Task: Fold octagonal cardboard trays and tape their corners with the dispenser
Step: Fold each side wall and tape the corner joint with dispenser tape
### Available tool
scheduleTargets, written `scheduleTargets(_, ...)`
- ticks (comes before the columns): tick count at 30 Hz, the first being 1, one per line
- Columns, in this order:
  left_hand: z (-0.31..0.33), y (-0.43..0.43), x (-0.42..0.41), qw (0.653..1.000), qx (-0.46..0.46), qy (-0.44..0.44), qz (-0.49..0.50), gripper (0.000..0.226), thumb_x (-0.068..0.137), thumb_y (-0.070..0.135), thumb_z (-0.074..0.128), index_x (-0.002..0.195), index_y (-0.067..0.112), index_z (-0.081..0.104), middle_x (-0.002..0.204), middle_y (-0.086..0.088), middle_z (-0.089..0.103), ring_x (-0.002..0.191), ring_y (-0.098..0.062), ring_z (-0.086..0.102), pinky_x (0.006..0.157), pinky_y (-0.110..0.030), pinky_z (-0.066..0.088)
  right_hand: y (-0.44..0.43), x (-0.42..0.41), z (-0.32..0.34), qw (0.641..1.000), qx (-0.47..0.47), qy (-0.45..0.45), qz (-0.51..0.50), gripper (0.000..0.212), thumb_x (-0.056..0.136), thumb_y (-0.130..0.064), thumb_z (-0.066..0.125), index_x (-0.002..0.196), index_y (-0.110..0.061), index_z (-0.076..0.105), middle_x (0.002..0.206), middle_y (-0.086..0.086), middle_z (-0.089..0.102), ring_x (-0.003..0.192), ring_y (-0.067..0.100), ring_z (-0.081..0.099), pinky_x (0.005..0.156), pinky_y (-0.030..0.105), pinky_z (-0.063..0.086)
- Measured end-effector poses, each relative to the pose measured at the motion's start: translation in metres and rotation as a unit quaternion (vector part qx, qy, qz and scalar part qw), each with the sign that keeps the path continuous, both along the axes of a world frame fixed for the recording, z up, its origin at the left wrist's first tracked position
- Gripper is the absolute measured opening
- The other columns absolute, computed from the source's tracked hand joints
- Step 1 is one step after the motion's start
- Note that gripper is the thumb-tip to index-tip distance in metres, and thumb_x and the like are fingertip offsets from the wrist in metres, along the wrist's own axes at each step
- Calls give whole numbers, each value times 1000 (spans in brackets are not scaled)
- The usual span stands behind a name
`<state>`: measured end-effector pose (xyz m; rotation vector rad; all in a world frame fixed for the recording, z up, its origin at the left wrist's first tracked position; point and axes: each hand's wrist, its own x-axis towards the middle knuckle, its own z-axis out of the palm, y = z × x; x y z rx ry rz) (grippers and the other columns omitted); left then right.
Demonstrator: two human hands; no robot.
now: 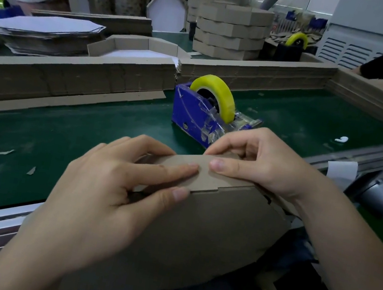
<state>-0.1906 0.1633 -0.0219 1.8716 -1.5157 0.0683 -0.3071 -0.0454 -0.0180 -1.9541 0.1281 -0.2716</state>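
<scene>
Over the worktop (61,128) edge, left hand (112,189) and right hand (258,161) pinch folded wall of cardboard tray (197,222), blue tape dispenser (191,112) just behind

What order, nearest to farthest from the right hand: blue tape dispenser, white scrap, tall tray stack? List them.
From the right hand on the cardboard tray:
1. Blue tape dispenser, just beyond it.
2. White scrap, on the belt to the right.
3. Tall tray stack, far back behind the cardboard wall.
</scene>
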Motion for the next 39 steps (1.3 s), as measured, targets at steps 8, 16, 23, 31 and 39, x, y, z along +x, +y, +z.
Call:
scheduleTargets(8,-1,6,7,982,30,-185,-13,38,91,46,46,122,37,65,115,1,64,93,-25,62,75,-45,51,8,-6,-16,995,-77,-51,-45,13,81,-35,66,91,-29,72,86,-8,71,79,9,66,69,20,50)
scheduleTargets(16,-3,-2,-2,988,18,-151,-4,36,93,44,46,122,37,65,115,3,63,96,-25,62,71,-44,51,-39,8,-16,951,-85,-128,-267,16,93,-33,57,85,-28,71,82,-5,64,72,-2,56,68,20,45)
scheduleTargets(23,-4,-5,-2,990,17,-138,1,36,93,45,46,121,37,66,114,6,63,97,-23,61,72,-43,50,-91,32,-18,941,-34,131,-309,27,93,-43,54,88,-26,74,95,-8,62,84,14,48,67,30,35)
scheduleTargets(31,-5,-8,-1,991,21,-134,4,36,93,46,45,121,37,67,117,8,63,98,-23,61,73,-44,49,-93,28,-7,940,178,48,-287,13,83,-24,70,73,-16,72,91,0,56,61,5,39,50,15,36)
scheduleTargets(39,-7,-9,2,991,21,-129,9,36,92,48,45,121,40,65,117,11,62,97,-22,60,75,-44,49,-86,30,-25,901,295,-90,-306,19,85,-9,64,67,-10,62,52,-10,57,47,3,38,57,19,42)
